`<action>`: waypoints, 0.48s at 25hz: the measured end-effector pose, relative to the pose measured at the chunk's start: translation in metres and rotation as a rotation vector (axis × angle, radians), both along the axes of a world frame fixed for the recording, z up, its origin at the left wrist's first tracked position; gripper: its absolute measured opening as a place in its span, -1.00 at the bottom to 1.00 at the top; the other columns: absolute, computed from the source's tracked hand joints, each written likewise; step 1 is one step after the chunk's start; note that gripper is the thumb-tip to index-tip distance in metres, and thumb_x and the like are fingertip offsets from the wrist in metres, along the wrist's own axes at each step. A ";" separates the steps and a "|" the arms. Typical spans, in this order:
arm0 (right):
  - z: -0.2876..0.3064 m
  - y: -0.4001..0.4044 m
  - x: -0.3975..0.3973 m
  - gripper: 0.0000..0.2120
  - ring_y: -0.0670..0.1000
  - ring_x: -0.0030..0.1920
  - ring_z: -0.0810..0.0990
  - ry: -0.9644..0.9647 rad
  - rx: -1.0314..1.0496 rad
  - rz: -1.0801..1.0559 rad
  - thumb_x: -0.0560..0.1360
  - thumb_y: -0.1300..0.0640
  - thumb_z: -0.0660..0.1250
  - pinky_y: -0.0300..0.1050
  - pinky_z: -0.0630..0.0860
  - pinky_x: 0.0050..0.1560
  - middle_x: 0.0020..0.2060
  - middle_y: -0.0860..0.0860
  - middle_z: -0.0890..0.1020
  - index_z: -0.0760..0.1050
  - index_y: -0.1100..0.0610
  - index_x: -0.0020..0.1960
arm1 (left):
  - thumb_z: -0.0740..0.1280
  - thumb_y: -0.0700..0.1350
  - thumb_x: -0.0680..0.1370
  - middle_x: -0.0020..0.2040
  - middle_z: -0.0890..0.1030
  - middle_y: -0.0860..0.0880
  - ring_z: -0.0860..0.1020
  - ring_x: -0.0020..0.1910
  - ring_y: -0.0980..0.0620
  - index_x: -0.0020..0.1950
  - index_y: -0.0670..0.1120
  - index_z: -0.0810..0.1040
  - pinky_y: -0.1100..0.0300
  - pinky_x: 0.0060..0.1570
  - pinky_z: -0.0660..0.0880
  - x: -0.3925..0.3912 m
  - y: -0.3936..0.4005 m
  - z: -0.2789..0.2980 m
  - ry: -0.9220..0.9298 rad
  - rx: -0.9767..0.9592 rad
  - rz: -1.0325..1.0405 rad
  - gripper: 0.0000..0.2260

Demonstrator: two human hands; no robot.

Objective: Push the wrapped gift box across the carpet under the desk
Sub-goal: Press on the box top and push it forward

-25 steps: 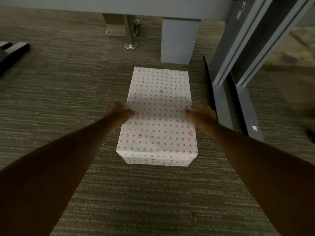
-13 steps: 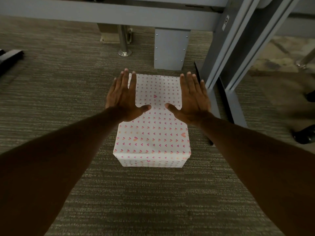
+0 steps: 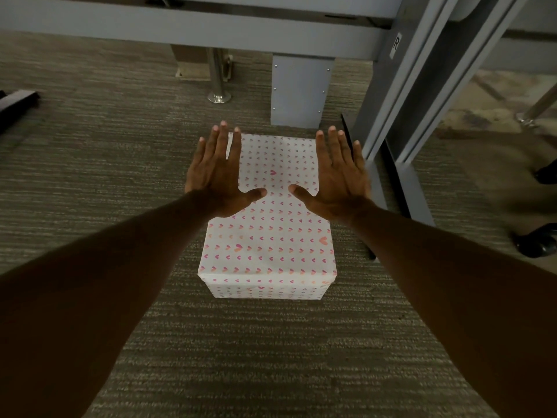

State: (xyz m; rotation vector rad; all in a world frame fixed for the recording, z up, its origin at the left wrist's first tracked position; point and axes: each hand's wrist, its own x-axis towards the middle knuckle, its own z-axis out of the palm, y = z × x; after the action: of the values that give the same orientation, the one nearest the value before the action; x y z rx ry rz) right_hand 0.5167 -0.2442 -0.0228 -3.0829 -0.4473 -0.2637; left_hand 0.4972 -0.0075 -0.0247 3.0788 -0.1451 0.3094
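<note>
Head view: gift box (image 3: 268,245) on carpet (image 3: 90,182), far end just short of the desk (image 3: 193,28) panel. Left hand (image 3: 218,173) and right hand (image 3: 337,179) flat, fingers spread, grip empty above box, probably released after pushing.

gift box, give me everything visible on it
The gift box is a rectangular block wrapped in white paper printed with small pink and orange hearts, folds showing on its near end face. It lies flat on the carpet, long axis pointing away toward the grey desk panel, with the desk leg to its right. The left hand and right hand, fingers spread, are over its far corners; contact cannot be told.
</note>
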 end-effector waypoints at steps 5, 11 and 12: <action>-0.004 0.000 0.002 0.09 0.21 0.65 -0.20 0.012 0.009 0.003 0.42 -0.53 -0.03 0.26 -0.20 0.61 0.66 0.20 -0.16 -0.23 0.18 0.65 | 0.27 0.42 0.38 0.62 -0.15 -0.24 -0.17 0.60 -0.19 0.61 -0.16 -0.18 -0.07 0.50 -0.22 0.001 0.002 -0.005 -0.002 -0.029 0.008 0.08; -0.009 -0.005 0.003 0.08 0.22 0.65 -0.19 0.026 0.026 -0.001 0.45 -0.50 0.07 0.23 -0.20 0.61 0.65 0.21 -0.15 -0.21 0.18 0.66 | 0.27 0.42 0.39 0.62 -0.18 -0.22 -0.19 0.60 -0.17 0.61 -0.14 -0.21 -0.08 0.52 -0.20 0.003 0.000 -0.013 0.007 -0.064 0.012 0.08; -0.011 -0.005 0.004 0.08 0.22 0.65 -0.19 0.028 0.033 -0.004 0.45 -0.49 0.08 0.23 -0.19 0.61 0.65 0.22 -0.14 -0.21 0.18 0.66 | 0.26 0.42 0.39 0.62 -0.18 -0.22 -0.19 0.60 -0.17 0.61 -0.14 -0.22 -0.08 0.52 -0.20 0.003 0.000 -0.015 0.009 -0.063 0.015 0.08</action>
State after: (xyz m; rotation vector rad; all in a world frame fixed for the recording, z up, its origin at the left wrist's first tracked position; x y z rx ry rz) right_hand 0.5202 -0.2496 -0.0333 -3.0519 -0.4316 -0.2257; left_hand 0.5002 -0.0079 -0.0396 3.0201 -0.1100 0.2955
